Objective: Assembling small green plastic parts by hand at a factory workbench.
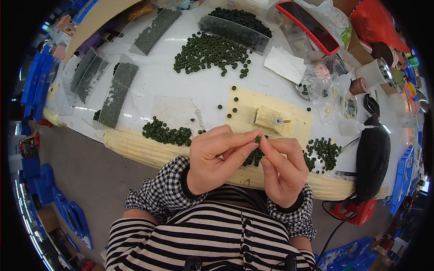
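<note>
My left hand (221, 156) and my right hand (285, 167) meet at the fingertips over the table's near edge. Between them they pinch a small dark green round piece (258, 139), mostly covered by the fingers. A pile of like pieces (254, 158) shows below, partly hidden by my hands. Just beyond stands a cream-coloured block (271, 119) with a thin metal pin sticking out, set on a yellow sheet (244, 97). To the left lies another heap of green pieces (167, 133); a looser group (323, 153) spreads to the right.
A wide scatter of green pieces (208, 52) lies farther back, before a clear bin (235, 34). Clear boxes (118, 95) stand at left. A red-cased phone (309, 27), white tissue (285, 64) and plastic bags fill the back right. A black lamp-like object (373, 158) stands right.
</note>
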Tool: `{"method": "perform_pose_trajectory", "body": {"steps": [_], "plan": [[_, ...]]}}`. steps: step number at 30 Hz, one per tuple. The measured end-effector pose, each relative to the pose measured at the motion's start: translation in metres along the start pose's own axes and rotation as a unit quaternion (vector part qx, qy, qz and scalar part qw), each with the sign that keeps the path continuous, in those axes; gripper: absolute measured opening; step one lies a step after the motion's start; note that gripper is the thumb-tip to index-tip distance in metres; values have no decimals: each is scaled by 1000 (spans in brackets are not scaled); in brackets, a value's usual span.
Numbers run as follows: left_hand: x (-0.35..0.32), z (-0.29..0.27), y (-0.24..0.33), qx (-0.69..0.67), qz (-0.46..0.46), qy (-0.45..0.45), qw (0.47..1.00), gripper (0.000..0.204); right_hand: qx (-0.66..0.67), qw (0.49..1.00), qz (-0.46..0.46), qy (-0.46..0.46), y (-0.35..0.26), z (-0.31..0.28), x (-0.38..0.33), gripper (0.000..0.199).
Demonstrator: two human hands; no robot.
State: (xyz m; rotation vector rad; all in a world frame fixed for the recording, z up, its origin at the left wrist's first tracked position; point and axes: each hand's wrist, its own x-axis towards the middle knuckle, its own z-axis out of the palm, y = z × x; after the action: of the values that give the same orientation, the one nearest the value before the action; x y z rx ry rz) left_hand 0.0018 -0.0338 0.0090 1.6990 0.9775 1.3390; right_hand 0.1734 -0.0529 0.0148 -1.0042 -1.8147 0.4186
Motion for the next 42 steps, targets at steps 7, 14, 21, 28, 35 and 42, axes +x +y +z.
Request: {"method": "perform_pose_trajectory", "body": {"steps": [7,14,21,28,35,42], "plan": [[-5,4,1,28,32,-8,999,36,4,1000,11,2,-1,-1,-2,35],[-7,7,-3,63,78,-5,995,42,24,999,24,-4,-2,-3,-2,37],[-5,4,-5,92,106,-21,990,45,43,998,45,-20,-4,-5,-1,35],[-5,3,-13,109,142,-27,984,46,60,995,75,-25,-5,-6,-3,33],[-2,2,-12,107,134,-28,985,46,86,992,91,-26,-3,-6,-5,33],[4,-2,-3,1,48,-30,998,35,62,996,56,-17,-5,-7,0,33]]}}
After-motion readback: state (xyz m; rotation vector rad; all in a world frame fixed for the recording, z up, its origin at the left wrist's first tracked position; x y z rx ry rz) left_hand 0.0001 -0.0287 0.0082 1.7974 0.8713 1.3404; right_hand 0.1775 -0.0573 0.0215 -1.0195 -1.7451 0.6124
